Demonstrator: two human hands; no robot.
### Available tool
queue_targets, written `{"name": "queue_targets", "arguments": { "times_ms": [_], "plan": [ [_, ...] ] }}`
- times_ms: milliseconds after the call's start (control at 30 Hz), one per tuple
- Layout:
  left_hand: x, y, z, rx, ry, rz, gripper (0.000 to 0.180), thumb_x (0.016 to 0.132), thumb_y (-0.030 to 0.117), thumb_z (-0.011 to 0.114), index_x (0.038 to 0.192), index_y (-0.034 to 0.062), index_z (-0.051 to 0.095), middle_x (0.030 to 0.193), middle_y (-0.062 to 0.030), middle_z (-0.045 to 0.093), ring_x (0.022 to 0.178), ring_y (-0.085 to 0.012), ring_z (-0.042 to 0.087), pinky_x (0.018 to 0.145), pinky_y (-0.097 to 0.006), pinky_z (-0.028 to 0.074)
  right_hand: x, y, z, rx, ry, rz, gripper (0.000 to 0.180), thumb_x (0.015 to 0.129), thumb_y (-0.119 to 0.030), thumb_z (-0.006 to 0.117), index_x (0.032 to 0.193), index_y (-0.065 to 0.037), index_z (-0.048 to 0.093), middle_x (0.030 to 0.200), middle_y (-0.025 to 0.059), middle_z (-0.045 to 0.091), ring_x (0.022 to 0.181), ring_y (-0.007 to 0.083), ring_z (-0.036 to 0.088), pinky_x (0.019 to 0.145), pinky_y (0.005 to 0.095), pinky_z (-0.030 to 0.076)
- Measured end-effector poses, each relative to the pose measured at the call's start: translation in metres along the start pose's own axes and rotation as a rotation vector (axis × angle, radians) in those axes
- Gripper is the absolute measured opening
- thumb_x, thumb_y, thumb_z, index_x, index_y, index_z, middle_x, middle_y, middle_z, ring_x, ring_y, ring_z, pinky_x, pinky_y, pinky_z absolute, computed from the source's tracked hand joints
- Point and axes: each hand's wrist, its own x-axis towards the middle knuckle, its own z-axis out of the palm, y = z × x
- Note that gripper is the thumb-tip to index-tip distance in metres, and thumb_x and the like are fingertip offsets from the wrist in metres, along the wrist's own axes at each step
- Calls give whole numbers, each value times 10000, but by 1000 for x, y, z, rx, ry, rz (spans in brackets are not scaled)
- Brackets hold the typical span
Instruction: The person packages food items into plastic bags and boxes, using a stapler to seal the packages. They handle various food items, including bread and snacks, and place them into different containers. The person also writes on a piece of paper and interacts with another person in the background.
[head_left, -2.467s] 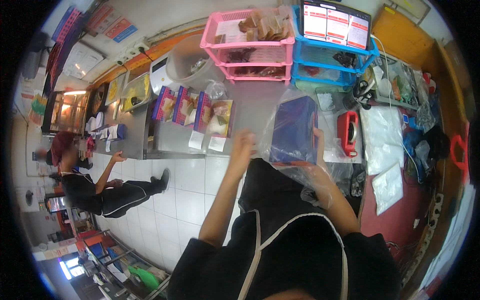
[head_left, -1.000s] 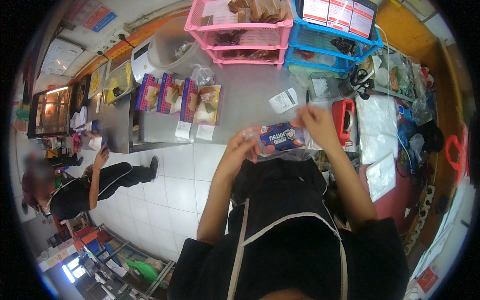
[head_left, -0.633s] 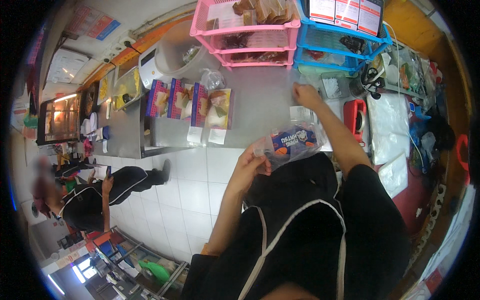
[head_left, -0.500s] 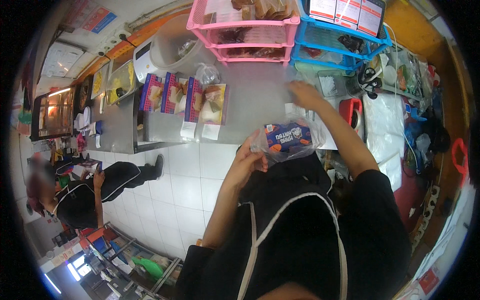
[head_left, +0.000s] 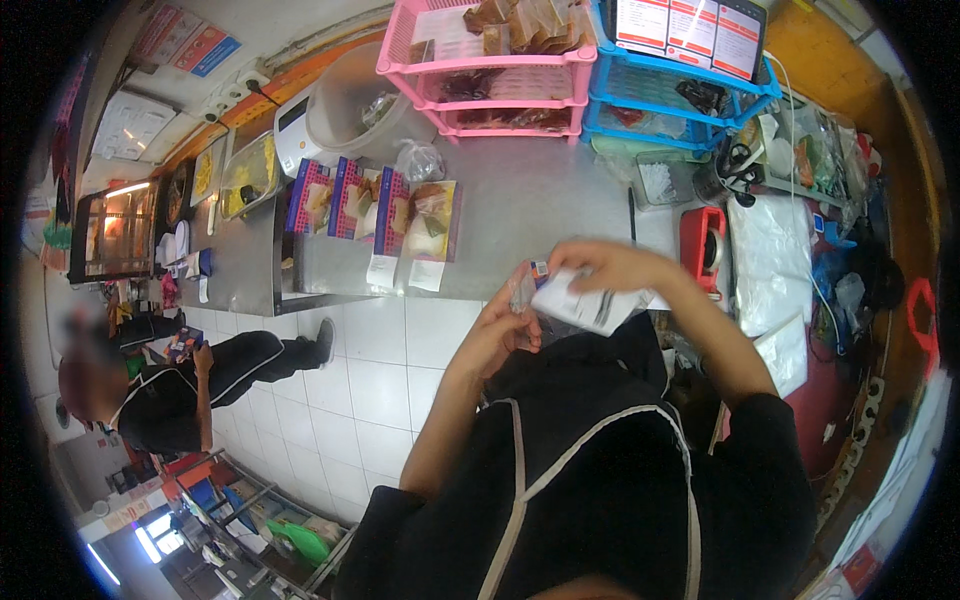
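Note:
My left hand (head_left: pixel 507 328) is closed on the near left side of a clear plastic bag (head_left: pixel 521 292) that has a small blue box (head_left: pixel 540 269) inside. Above the bag, my right hand (head_left: pixel 612 268) grips a white printed paper slip (head_left: pixel 592 306). The slip covers most of the box, so only its upper left corner shows. Both hands are in front of me at the edge of the steel counter (head_left: pixel 500 205). Beyond them lies a thin dark stick-like thing (head_left: pixel 632 215), near a red tape dispenser (head_left: pixel 704 250).
Several open food boxes (head_left: pixel 352 205) with paper slips stand left on the counter. Pink (head_left: pixel 480 70) and blue (head_left: pixel 600 75) stacked baskets rise at the back, a tablet (head_left: pixel 690 35) on top. White plastic bags (head_left: pixel 765 265) lie right. Another person (head_left: pixel 160 380) stands far left, holding a box.
My right hand has come back from the counter toward me, and the white slip is now in it, over the bagged box. My left hand still holds the bag.

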Motion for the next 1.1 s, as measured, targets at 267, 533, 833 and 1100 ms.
{"name": "queue_targets", "arguments": {
  "times_ms": [267, 533, 833, 1100],
  "plan": [
    [-3, 10, -2, 51, 1, -8, 757, 919, 71, 523, 1602, 150, 205, 772, -89, 607, 681, -186, 623, 642, -322, 517, 12, 80, 41, -988, 336, 14, 431, 860, -135, 646, 1285, -110, 581, 1178, 156, 666, 1090, 345, 647, 922, 462, 509],
    [5, 18, 3, 132, -4, 28, 715, 943, 100, 533, 1585, 73, 218, 822, -103, 623, 732, -197, 643, 702, -355, 555, -76, 75, 9, -897, 972, 433, 567, 763, -75, 752, 1287, -60, 538, 1121, 172, 668, 955, 292, 668, 834, 387, 535],
    [37, 7, 43, 243, -55, 149, 632, 986, 193, 560, 1542, 25, 311, 1383, -168, 529, 1188, -269, 587, 973, -432, 500, -38, -34, 80, 317, 779, -49, 581, 867, 1, 662, 1392, -84, 427, 1069, 44, 574, 1000, 134, 587, 894, 287, 494],
    [86, -19, 25, 1412, 138, 926, 368, 909, 206, 666, 1189, -23, 600, 1133, -235, 629, 1022, -423, 614, 952, -456, 480, -30, -30, 49, 268, 804, -57, 482, 844, 38, 576, 1309, -56, 493, 921, 46, 578, 838, 114, 591, 763, 258, 497]
  ]
}}
